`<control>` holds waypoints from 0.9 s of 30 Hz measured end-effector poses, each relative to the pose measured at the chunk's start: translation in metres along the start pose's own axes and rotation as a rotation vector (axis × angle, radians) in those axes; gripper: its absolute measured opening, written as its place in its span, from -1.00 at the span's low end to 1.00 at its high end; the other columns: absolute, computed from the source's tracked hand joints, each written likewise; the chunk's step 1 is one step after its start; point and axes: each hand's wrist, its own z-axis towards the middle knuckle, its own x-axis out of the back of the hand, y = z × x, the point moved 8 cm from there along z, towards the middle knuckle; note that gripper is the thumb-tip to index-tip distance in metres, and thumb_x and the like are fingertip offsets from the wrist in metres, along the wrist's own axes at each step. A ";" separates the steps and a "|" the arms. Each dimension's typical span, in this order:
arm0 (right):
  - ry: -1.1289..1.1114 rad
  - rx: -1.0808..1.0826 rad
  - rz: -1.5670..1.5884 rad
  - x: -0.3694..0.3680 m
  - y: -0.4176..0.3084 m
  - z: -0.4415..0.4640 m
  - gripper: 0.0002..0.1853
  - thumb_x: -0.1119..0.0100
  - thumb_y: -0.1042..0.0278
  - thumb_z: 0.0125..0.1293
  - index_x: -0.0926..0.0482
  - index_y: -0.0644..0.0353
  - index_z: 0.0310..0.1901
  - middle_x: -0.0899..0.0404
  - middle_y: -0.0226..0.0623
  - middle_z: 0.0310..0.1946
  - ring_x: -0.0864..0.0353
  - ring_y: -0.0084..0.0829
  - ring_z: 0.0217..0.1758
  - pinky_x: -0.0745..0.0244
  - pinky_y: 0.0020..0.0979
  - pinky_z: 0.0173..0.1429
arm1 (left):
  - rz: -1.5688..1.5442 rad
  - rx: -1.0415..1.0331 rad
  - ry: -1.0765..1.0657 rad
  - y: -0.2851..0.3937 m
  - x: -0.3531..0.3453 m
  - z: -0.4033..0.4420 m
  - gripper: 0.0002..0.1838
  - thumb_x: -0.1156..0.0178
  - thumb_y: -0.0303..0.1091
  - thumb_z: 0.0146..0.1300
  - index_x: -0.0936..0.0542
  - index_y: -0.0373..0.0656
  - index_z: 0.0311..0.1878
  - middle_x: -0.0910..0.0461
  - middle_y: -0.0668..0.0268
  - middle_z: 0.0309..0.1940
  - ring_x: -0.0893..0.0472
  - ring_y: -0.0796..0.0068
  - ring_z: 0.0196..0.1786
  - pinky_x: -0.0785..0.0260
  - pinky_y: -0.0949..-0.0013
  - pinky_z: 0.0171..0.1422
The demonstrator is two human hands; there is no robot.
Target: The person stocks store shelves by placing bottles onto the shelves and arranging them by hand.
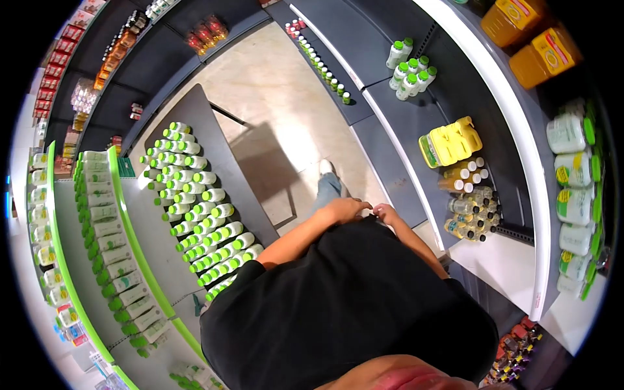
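My left hand is in front of my waist with its fingers curled together near the hem of my black shirt. Close beside it, my right hand has its fingers bent and pinched. The fingertips of both hands nearly meet. Whatever lies between them, if anything, is too small to make out. To the left, many white bottles with green caps stand in rows on a grey table. My jeans leg and white shoe show beyond the hands.
On the right shelf are green-capped bottles, a yellow jug pack and clear bottles. Large orange jugs sit higher up. Left shelves with green edges hold more bottles. Pale floor runs between.
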 end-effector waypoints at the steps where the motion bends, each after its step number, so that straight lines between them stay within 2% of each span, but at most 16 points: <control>1: -0.032 -0.090 0.239 0.003 0.016 0.010 -0.75 0.06 0.35 0.26 -0.63 0.11 -0.17 -0.69 -0.28 -0.25 -0.70 -0.33 -0.22 -0.59 -0.26 -0.18 | 0.005 -0.014 0.019 -0.003 0.010 0.007 -0.42 -0.27 -0.19 0.23 -0.42 0.04 0.33 -0.61 0.04 0.07 -0.59 -0.06 0.11 -0.44 0.03 0.17; 2: -0.060 -0.182 0.483 0.008 0.005 0.019 -0.73 0.10 0.36 0.28 -0.62 0.10 -0.12 -0.69 -0.30 -0.23 -0.70 -0.33 -0.21 -0.58 -0.23 -0.22 | 0.011 -0.026 0.034 -0.008 0.022 0.010 -0.41 -0.28 -0.19 0.22 -0.42 0.04 0.33 -0.61 0.04 0.06 -0.59 -0.06 0.11 -0.44 0.04 0.17; 3: -0.066 -0.331 0.379 0.023 0.001 0.023 -0.75 0.05 0.37 0.32 -0.58 0.04 -0.04 -0.68 -0.31 -0.20 -0.69 -0.37 -0.21 -0.54 -0.24 -0.29 | 0.004 -0.052 0.061 -0.015 0.038 0.013 -0.41 -0.28 -0.23 0.23 -0.39 0.02 0.34 -0.61 0.00 0.07 -0.58 -0.05 0.12 -0.42 0.04 0.18; 4: -0.070 -0.467 0.413 0.037 -0.020 0.030 -0.75 -0.06 0.30 0.34 -0.55 -0.01 0.03 -0.67 -0.34 -0.17 -0.68 -0.42 -0.19 -0.49 -0.31 -0.29 | -0.028 -0.031 0.036 -0.023 0.057 0.014 -0.39 -0.28 -0.18 0.24 -0.38 0.04 0.35 -0.57 0.00 0.13 -0.57 -0.07 0.14 -0.41 0.03 0.21; 6: 0.053 -0.580 0.427 0.074 -0.055 0.056 -0.72 -0.12 0.19 0.36 -0.53 -0.04 0.08 -0.65 -0.40 -0.14 -0.66 -0.46 -0.20 -0.45 -0.35 -0.29 | -0.038 0.032 0.062 -0.044 0.092 0.013 -0.40 -0.25 -0.13 0.26 -0.38 0.06 0.36 -0.55 0.01 0.16 -0.56 -0.09 0.14 -0.40 0.02 0.23; 7: 0.118 -0.506 0.453 0.091 -0.051 0.084 -0.68 -0.16 0.14 0.35 -0.52 -0.05 0.10 -0.64 -0.41 -0.15 -0.65 -0.44 -0.22 -0.44 -0.35 -0.24 | -0.027 0.021 0.096 -0.058 0.109 0.014 -0.42 -0.24 -0.11 0.28 -0.38 0.06 0.36 -0.55 0.01 0.16 -0.56 -0.10 0.14 -0.41 0.03 0.23; 9: 0.239 -0.459 0.417 0.144 -0.091 0.120 -0.65 -0.19 0.17 0.32 -0.51 -0.02 0.12 -0.64 -0.40 -0.19 -0.64 -0.45 -0.25 -0.45 -0.37 -0.22 | -0.035 0.052 0.124 -0.091 0.132 0.017 -0.43 -0.23 -0.11 0.28 -0.39 0.06 0.35 -0.57 0.02 0.14 -0.57 -0.08 0.13 -0.43 0.04 0.22; 11: 0.393 -0.379 0.173 0.205 -0.095 0.174 -0.60 -0.23 0.22 0.27 -0.51 0.06 0.13 -0.66 -0.32 -0.17 -0.65 -0.44 -0.19 -0.51 -0.32 -0.13 | -0.071 0.071 0.195 -0.117 0.164 0.011 -0.45 -0.23 -0.12 0.28 -0.42 0.04 0.32 -0.59 0.02 0.09 -0.59 -0.04 0.12 -0.44 0.05 0.21; 12: 0.646 -0.099 -0.100 0.246 -0.097 0.201 -0.55 -0.27 0.25 0.21 -0.51 0.15 0.13 -0.67 -0.19 -0.13 -0.67 -0.32 -0.09 -0.54 -0.24 0.01 | -0.082 0.082 0.231 -0.126 0.184 0.006 -0.47 -0.23 -0.11 0.27 -0.44 0.03 0.30 -0.59 0.01 0.08 -0.58 -0.02 0.14 -0.44 0.05 0.21; 14: 0.860 -0.124 -0.171 0.320 -0.156 0.214 -0.53 -0.29 0.20 0.18 -0.52 0.15 0.12 -0.61 0.03 -0.02 -0.56 -0.01 0.14 -0.42 -0.14 0.25 | -0.175 0.118 0.284 -0.154 0.205 0.004 -0.48 -0.23 -0.11 0.27 -0.45 0.02 0.29 -0.61 0.01 0.05 -0.60 0.00 0.11 -0.44 0.07 0.20; 16: 1.027 -0.166 -0.255 0.378 -0.205 0.226 -0.46 -0.32 0.19 0.15 -0.49 0.13 0.18 -0.56 0.07 0.06 -0.51 0.04 0.18 -0.40 -0.12 0.28 | -0.192 0.125 0.338 -0.185 0.216 0.008 -0.47 -0.23 -0.10 0.26 -0.46 0.02 0.28 -0.63 0.03 0.02 -0.61 0.00 0.10 -0.45 0.07 0.19; 18: 1.086 -0.204 -0.326 0.415 -0.225 0.239 -0.37 -0.34 0.12 0.13 -0.45 0.08 0.25 -0.52 0.10 0.12 -0.48 0.09 0.20 -0.38 -0.10 0.31 | -0.118 0.170 0.300 -0.215 0.212 0.020 -0.48 -0.20 -0.04 0.28 -0.46 0.04 0.28 -0.64 0.04 0.02 -0.62 0.00 0.08 -0.46 0.06 0.17; 20: 1.041 -0.196 -0.512 0.442 -0.218 0.265 -0.36 -0.28 -0.04 0.18 -0.45 0.06 0.26 -0.56 0.04 0.14 -0.53 0.09 0.17 -0.41 -0.07 0.27 | -0.090 0.228 0.244 -0.218 0.223 0.023 -0.50 -0.20 -0.13 0.29 -0.47 -0.06 0.27 -0.65 0.03 -0.01 -0.62 -0.02 0.06 -0.45 0.09 0.20; 22: 0.875 -0.334 -0.420 0.454 -0.214 0.282 -0.33 -0.28 -0.05 0.18 -0.42 0.04 0.30 -0.54 0.05 0.16 -0.50 0.04 0.24 -0.38 -0.07 0.31 | -0.139 0.178 0.307 -0.220 0.232 0.033 -0.51 -0.20 -0.12 0.30 -0.48 -0.05 0.27 -0.65 0.03 -0.02 -0.62 -0.01 0.05 -0.45 0.10 0.19; 24: 0.748 -0.461 -0.497 0.455 -0.198 0.298 -0.35 -0.29 -0.12 0.18 -0.43 -0.11 0.29 -0.58 -0.07 0.16 -0.53 -0.02 0.23 -0.41 -0.09 0.29 | -0.213 0.129 0.359 -0.216 0.242 0.042 -0.51 -0.20 -0.12 0.30 -0.48 -0.05 0.26 -0.65 0.04 -0.02 -0.63 0.00 0.05 -0.45 0.10 0.19; 27: 0.652 -0.498 -0.595 0.444 -0.180 0.308 -0.37 -0.26 -0.20 0.19 -0.45 -0.14 0.24 -0.61 -0.09 0.12 -0.54 -0.01 0.22 -0.44 -0.08 0.25 | -0.303 0.167 0.367 -0.218 0.238 0.060 -0.52 -0.20 -0.13 0.30 -0.49 -0.06 0.25 -0.66 0.06 -0.01 -0.63 0.02 0.06 -0.46 0.11 0.17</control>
